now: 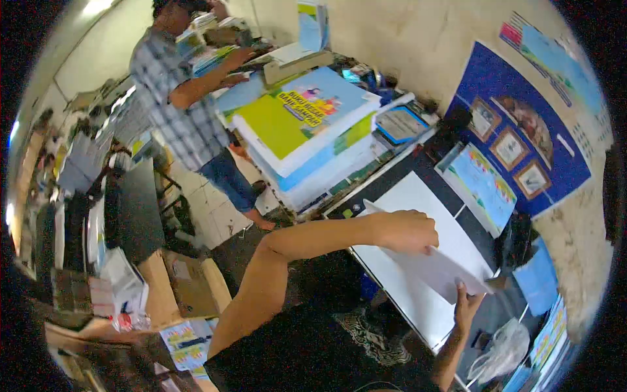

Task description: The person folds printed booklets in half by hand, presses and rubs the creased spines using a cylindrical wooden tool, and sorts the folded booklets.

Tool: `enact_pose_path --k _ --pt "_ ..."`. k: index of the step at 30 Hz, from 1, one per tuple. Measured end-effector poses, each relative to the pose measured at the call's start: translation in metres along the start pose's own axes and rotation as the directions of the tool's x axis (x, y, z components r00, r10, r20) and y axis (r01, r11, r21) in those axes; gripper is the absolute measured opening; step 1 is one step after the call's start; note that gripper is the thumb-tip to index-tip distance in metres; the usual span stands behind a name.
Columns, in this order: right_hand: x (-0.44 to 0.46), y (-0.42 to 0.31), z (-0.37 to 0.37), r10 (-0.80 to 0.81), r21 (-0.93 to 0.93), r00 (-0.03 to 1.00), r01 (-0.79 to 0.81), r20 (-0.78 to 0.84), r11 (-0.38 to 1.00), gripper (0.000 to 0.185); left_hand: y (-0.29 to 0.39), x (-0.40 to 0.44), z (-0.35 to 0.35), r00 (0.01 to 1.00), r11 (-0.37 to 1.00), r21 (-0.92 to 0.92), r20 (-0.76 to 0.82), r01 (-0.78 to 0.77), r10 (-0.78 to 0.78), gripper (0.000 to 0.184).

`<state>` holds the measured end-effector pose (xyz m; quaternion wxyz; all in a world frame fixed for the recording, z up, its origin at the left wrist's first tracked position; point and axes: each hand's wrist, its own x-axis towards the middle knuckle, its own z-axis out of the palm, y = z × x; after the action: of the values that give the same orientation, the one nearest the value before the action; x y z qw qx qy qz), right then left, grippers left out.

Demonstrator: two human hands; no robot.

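A stiff white sheet (439,269) stands tilted between my two hands in the head view. My left hand (406,231) is closed over its upper edge, with the fingers curled and mostly turned away from me. Lower down, my right hand (467,304) pinches the near corner, thumb on the facing side and the other fingers partly hidden. Beneath the sheet lies a larger white surface (408,193) on a dark worktable (480,236); whether it is paper or board I cannot tell.
A person in a checked shirt (171,98) works at the stack of printed covers (307,114). A printed blue pad (480,186) leans at the wall. Clear plastic (506,349) lies beside my right arm, and a cardboard box (186,284) is at lower left.
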<state>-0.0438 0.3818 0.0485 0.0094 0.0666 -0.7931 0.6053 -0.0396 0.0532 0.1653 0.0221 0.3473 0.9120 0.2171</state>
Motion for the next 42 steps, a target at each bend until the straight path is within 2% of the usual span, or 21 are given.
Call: enact_pose_path --k 4,5,7,8,10,12,13,15,18,21,23,24,25,27,30,31,32,35,38,40,42 --pt "0.004 0.019 -0.013 -0.147 -0.134 0.985 0.135 -0.092 0.982 0.029 -0.027 -0.036 -0.017 0.956 0.973 0.007 -0.187 0.231 -0.226 0.035" --pt "0.004 0.019 -0.015 -0.16 -0.023 0.979 0.159 -0.126 0.987 0.031 -0.031 -0.053 -0.028 0.918 0.955 -0.158 -0.274 0.25 -0.286 0.038" --pt "0.005 0.021 -0.022 -0.111 0.176 0.976 0.145 -0.186 0.974 0.034 -0.036 -0.082 -0.045 0.815 0.856 -0.47 -0.397 0.215 -0.422 0.046" --pt "0.003 0.022 -0.025 -0.043 0.263 0.978 0.098 -0.206 0.96 0.036 -0.039 -0.079 -0.03 0.79 0.855 -0.499 -0.462 0.143 -0.402 0.048" --pt "0.002 0.022 -0.013 0.007 0.222 0.969 0.049 -0.247 0.974 0.043 -0.046 -0.06 0.034 0.72 0.839 -0.543 -0.588 -0.013 -0.369 0.054" --pt "0.011 0.063 -0.011 -0.004 0.152 0.965 0.046 -0.263 0.987 0.045 -0.037 -0.051 0.051 0.654 0.739 -0.668 -0.521 0.088 -0.549 0.046" --pt "0.004 0.028 0.003 0.108 0.221 0.975 -0.064 -0.193 0.973 0.048 -0.026 -0.048 0.047 0.586 0.69 -0.708 -0.498 0.15 -0.639 0.043" --pt "0.001 0.024 0.009 0.068 0.18 0.975 -0.03 -0.211 0.983 0.049 -0.037 -0.032 0.074 0.537 0.6 -0.79 -0.453 0.129 -0.711 0.033" --pt "0.005 0.033 0.002 0.117 0.181 0.978 -0.085 -0.174 0.98 0.051 -0.048 -0.039 0.087 0.704 0.506 -0.852 -0.275 0.138 -0.655 0.059" --pt "0.006 0.078 -0.009 0.147 0.169 0.989 -0.14 -0.029 0.976 0.055 -0.053 -0.05 0.102 0.68 0.541 -0.812 -0.271 0.218 -0.681 0.06" --pt "0.005 0.088 -0.006 0.171 0.122 0.985 -0.175 0.036 0.977 0.066 -0.067 -0.049 0.133 0.615 0.635 -0.752 -0.419 0.178 -0.668 0.076" --pt "0.005 0.087 0.003 0.095 0.155 0.995 -0.097 0.022 0.983 0.063 -0.063 -0.043 0.14 0.593 0.672 -0.725 -0.476 0.153 -0.649 0.084" --pt "0.002 0.087 0.003 0.133 0.061 0.99 -0.131 -0.039 0.99 0.06 -0.067 -0.04 0.149 0.527 0.528 -0.754 -0.287 0.39 -0.8 0.099" --pt "-0.001 0.074 0.01 0.208 -0.115 0.965 -0.228 -0.161 0.967 0.058 -0.057 -0.041 0.142 0.482 0.476 -0.791 -0.267 0.384 -0.834 0.074" --pt "-0.001 0.033 0.007 0.278 -0.134 0.96 -0.27 0.042 0.953 0.055 -0.038 -0.049 0.117 0.447 0.459 -0.852 -0.319 0.25 -0.836 0.039" --pt "0.001 0.026 0.016 0.381 -0.097 0.924 -0.381 -0.022 0.92 0.04 -0.045 -0.047 0.123 0.483 0.488 -0.848 -0.345 0.207 -0.805 0.033" --pt "0.001 0.052 0.02 0.259 -0.003 0.965 -0.259 -0.038 0.966 0.04 -0.051 -0.043 0.127 0.505 0.522 -0.838 -0.385 0.159 -0.773 0.029" --pt "-0.004 0.052 0.026 0.229 0.044 0.973 -0.228 -0.028 0.973 0.046 -0.061 -0.042 0.144 0.555 0.587 -0.8 -0.436 0.122 -0.709 0.024" --pt "-0.003 0.08 0.024 0.141 0.081 0.99 -0.139 -0.013 0.987 0.046 -0.075 -0.049 0.165 0.592 0.516 -0.848 -0.357 0.119 -0.723 0.035" --pt "-0.004 0.079 0.029 0.111 0.105 0.993 -0.107 -0.038 0.989 0.043 -0.072 -0.05 0.166 0.616 0.548 -0.818 -0.342 0.178 -0.71 0.035" --pt "-0.005 0.059 0.03 0.198 0.048 0.98 -0.197 -0.032 0.979 0.04 -0.065 -0.051 0.161 0.616 0.597 -0.759 -0.346 0.259 -0.707 0.037"
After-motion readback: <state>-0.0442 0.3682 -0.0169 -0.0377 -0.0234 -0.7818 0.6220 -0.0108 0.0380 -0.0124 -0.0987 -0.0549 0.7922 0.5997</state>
